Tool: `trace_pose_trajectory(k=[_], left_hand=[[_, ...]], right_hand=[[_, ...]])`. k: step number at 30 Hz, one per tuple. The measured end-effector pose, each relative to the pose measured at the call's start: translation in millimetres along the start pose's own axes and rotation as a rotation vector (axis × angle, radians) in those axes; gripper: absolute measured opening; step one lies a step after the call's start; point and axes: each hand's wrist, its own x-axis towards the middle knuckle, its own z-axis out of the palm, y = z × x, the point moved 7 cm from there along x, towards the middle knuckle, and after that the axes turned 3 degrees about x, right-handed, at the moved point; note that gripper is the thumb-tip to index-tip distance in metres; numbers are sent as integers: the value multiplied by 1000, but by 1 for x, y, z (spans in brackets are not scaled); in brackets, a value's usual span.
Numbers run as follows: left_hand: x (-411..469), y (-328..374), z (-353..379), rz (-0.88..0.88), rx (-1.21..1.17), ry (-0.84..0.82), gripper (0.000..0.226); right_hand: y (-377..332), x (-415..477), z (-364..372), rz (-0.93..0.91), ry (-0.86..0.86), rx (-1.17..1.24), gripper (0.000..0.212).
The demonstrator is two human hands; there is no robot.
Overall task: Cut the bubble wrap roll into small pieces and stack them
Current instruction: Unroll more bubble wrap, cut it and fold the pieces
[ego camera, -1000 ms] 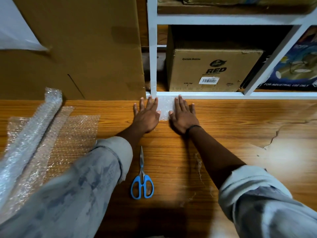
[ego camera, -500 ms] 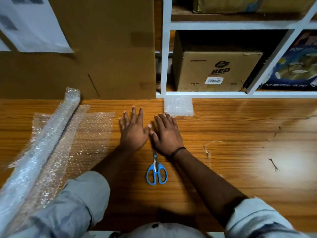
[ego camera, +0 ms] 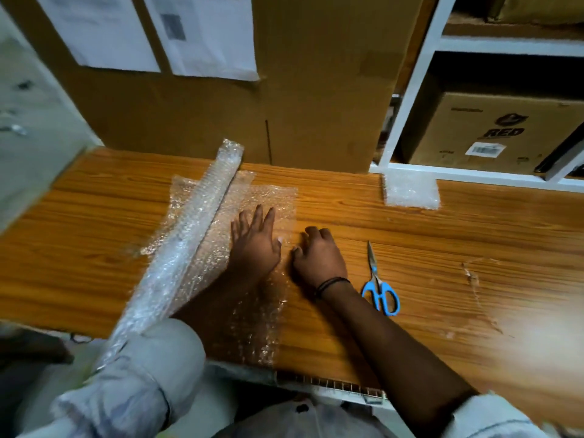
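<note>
A bubble wrap roll [ego camera: 189,235] lies slanted across the left part of the wooden table [ego camera: 458,241]. Its loose sheet [ego camera: 268,197] is spread out to the right of it. My left hand [ego camera: 254,241] presses flat on this sheet with straight fingers. My right hand [ego camera: 319,254] sits at the sheet's right edge, fingers curled and thumb at the edge, seemingly pinching it. Blue-handled scissors [ego camera: 380,292] lie shut on the table just right of my right wrist. A small stack of cut bubble wrap pieces [ego camera: 410,191] rests at the back by the shelf.
A tall cardboard box [ego camera: 316,105] with papers taped on stands behind the roll. A white shelf frame [ego camera: 407,99] with a brown carton [ego camera: 493,128] lines the back right. The table's front edge [ego camera: 331,384] is near my body. The tabletop surface is cracked at the right.
Both hands left the cut stack at the back and moved left onto the spread sheet. The view swung left, so the scissors now lie right of my hands.
</note>
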Motion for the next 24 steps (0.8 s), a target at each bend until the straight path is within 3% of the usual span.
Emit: trace_pose_trajectory(k=[4, 10, 14, 20, 24], left_hand=[[-23, -36, -5, 33, 70, 34, 74], [-47, -80, -10, 123, 226, 158, 69], [-43, -110, -4, 95, 297, 144, 63], [-25, -136, -9, 118, 321, 105, 54], [-3, -149, -19, 117, 331, 91, 52]], right_hand=[[-18, -8, 31, 11, 5, -65, 42], [-37, -5, 44, 92, 82, -132, 60], [-48, 6, 53, 119, 108, -229, 52], [-57, 21, 60, 28, 108, -160, 44], [-40, 33, 43, 114, 178, -65, 43]])
